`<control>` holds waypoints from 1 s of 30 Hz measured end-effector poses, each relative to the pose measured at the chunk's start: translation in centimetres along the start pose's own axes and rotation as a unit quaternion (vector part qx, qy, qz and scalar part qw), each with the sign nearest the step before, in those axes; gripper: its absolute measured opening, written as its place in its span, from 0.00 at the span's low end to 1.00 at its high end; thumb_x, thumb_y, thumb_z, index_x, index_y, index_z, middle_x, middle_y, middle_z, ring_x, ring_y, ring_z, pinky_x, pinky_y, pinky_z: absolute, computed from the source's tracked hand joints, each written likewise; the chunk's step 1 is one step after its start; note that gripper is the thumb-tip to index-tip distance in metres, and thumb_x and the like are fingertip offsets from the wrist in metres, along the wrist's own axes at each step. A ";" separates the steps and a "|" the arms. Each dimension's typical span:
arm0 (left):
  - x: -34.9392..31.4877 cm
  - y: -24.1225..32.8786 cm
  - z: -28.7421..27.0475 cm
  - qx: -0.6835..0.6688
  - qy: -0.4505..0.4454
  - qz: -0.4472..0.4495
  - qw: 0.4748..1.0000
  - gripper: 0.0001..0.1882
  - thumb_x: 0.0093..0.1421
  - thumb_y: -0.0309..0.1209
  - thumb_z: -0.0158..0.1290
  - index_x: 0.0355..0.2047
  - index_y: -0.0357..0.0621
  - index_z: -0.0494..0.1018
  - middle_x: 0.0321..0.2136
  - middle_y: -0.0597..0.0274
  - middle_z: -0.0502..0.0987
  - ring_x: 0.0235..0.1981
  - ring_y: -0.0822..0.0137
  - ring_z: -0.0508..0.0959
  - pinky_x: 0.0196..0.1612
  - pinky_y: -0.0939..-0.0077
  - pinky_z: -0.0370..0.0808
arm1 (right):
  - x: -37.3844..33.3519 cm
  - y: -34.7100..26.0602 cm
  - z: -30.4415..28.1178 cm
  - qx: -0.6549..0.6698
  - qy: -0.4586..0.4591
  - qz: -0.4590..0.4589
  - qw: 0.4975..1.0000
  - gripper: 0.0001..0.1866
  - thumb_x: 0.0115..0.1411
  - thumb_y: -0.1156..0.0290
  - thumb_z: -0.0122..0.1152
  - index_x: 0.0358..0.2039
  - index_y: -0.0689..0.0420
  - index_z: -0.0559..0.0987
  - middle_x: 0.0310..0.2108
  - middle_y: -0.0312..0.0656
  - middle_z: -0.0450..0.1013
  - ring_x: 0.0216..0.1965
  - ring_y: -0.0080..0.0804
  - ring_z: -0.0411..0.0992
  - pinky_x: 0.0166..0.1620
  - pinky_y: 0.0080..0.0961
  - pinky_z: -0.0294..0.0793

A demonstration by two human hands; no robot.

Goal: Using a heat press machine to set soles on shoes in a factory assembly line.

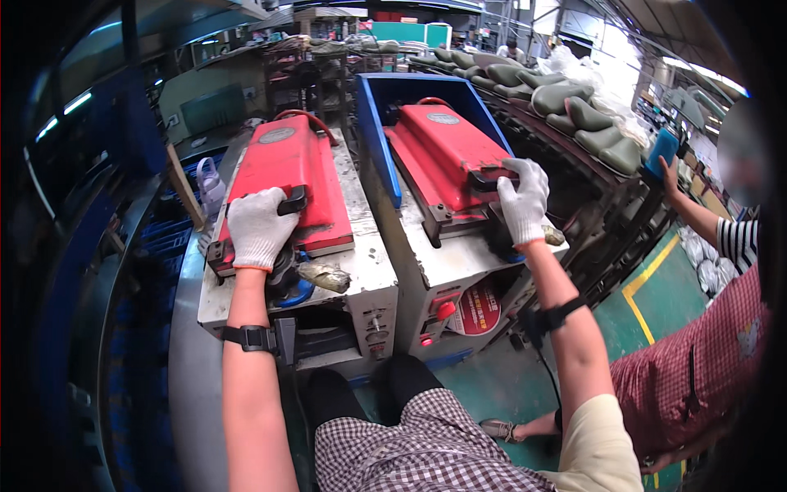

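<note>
Two machines stand side by side in front of me, each with a red metal lid lying lowered on it, the left lid (pixel 270 160) and the right lid (pixel 451 143). Both hands wear white knit gloves. My left hand (pixel 259 227) is closed round the black handle (pixel 293 199) at the left lid's near end. On the other machine, my right hand (pixel 525 199) grips a similar black handle (pixel 482 180), its fingers partly over the top. A worn, wrapped stub (pixel 324 275) sticks out beside my left wrist, and a similar stub (pixel 553 235) shows by my right wrist.
A blue metal guard (pixel 379 143) surrounds the right lid. Red switches (pixel 446 310) sit on that machine's front. Rows of dark green padded pieces (pixel 594 127) lie on a rack to the right. A person nearby holds a blue bottle (pixel 662 151). A lilac bottle (pixel 211 187) stands left.
</note>
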State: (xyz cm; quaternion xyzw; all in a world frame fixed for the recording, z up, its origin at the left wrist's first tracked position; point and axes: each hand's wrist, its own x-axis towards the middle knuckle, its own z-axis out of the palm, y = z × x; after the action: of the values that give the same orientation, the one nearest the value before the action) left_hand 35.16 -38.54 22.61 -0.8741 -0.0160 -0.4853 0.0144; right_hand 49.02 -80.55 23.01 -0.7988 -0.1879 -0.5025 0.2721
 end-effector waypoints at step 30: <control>7.8 -4.3 -5.6 -0.106 -0.323 -0.016 0.940 0.24 0.50 0.47 0.64 0.44 0.48 0.84 0.37 0.53 0.85 0.42 0.54 0.85 0.48 0.64 0.79 | -10.8 -30.5 4.0 0.533 -0.534 -0.037 0.655 0.27 0.74 0.57 0.52 0.67 0.56 0.70 0.54 0.57 0.78 0.57 0.54 0.77 0.62 0.40 0.73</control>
State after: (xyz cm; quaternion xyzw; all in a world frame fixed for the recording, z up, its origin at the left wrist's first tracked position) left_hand 34.35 -34.36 32.25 -0.9799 0.0178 -0.1760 -0.0925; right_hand 29.77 -54.50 19.37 -0.6397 -0.5658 0.1877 0.4852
